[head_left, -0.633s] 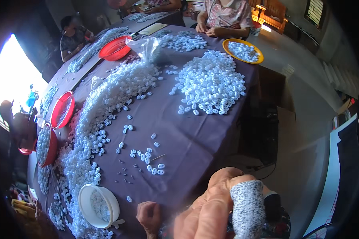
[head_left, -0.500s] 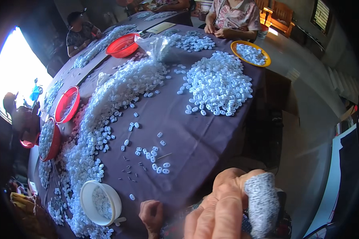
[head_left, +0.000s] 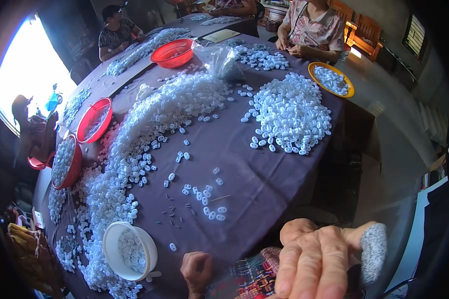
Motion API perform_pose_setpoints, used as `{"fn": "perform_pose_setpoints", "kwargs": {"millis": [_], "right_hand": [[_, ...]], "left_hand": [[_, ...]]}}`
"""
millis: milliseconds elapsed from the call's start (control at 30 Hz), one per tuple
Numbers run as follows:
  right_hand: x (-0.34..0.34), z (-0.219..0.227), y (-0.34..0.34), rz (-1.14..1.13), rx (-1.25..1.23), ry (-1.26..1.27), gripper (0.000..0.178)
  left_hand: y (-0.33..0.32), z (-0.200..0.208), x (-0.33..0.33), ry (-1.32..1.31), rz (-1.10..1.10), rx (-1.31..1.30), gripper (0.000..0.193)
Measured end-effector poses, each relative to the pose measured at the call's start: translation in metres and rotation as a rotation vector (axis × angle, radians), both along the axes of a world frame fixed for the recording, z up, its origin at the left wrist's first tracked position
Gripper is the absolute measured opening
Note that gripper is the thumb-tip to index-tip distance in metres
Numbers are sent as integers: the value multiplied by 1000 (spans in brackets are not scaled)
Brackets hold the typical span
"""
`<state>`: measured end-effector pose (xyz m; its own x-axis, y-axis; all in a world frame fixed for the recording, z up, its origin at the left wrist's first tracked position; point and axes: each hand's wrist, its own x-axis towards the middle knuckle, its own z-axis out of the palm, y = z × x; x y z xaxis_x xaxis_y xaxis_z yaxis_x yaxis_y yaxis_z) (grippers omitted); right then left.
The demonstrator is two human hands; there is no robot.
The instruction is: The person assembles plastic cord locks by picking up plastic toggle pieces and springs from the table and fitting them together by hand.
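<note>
My right hand (head_left: pixel 312 256) is raised close in front, at the lower right. Its fingers are stretched out and point downward, with nothing seen in them. A speckled grey cloth cover (head_left: pixel 374 253) wraps a part of this hand; whether a finger or the wrist, I cannot tell. At the table's near edge rests my left hand (head_left: pixel 195 269), its fingers curled closed, and what they hold, if anything, is hidden. Nearest to it are a white tub (head_left: pixel 152 244) of small white oval two-holed pieces and one loose white piece (head_left: pixel 172 246).
A long heap of white pieces (head_left: pixel 154 109) runs up the dark tablecloth (head_left: pixel 264 194), with another pile (head_left: pixel 292 114) farther right. Small dark pins (head_left: pixel 172 214) and a thin stick (head_left: pixel 220 198) lie mid-table. Red baskets (head_left: pixel 172 53) and a yellow plate (head_left: pixel 351 89) stand around. Other people sit beyond.
My right hand has shifted right and its fingers show more stretched out. The whole view has turned a little, so the table sits farther right. My left hand stays by the table edge.
</note>
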<state>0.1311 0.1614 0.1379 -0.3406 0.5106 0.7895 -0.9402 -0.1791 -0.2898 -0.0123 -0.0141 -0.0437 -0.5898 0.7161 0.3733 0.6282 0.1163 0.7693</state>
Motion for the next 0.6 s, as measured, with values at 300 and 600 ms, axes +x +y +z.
{"fn": "perform_pose_setpoints", "kwargs": {"millis": [300, 600], "right_hand": [[-3, 0, 11, -80, 190, 77, 36], [-16, 3, -7, -142, 26, 101, 24]], "left_hand": [[0, 4, -1, -36, -17, -6, 17], [-1, 10, 4, -100, 43, -44, 16]]}}
